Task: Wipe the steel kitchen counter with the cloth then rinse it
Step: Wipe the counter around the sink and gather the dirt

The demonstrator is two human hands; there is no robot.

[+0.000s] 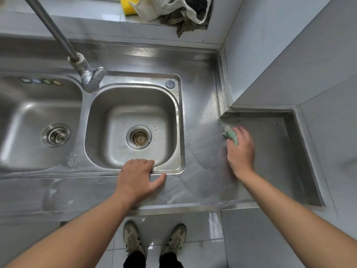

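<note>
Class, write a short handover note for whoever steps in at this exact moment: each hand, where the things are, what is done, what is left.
Right hand: presses the green cloth on the steel counter, right of the sink.
Left hand: empty, flat on the sink's front rim.
Done: wiping is under way; damp streaks show near the right hand.
Left: finish the counter, then rinse the cloth under the tap, which shows no running water.

Sink basins: you have two, left basin (38, 120) and right basin (135, 122).
Drain strainers: two, one per basin (56, 134) (138, 137).
Faucets: one (85, 72).
Hands: two, your left hand (138, 177) and right hand (240, 149).
Green cloths: one (230, 133).
Yellow sponges: one (128, 4), top of the frame.
Shoes: two (133, 238) (175, 239).
</note>
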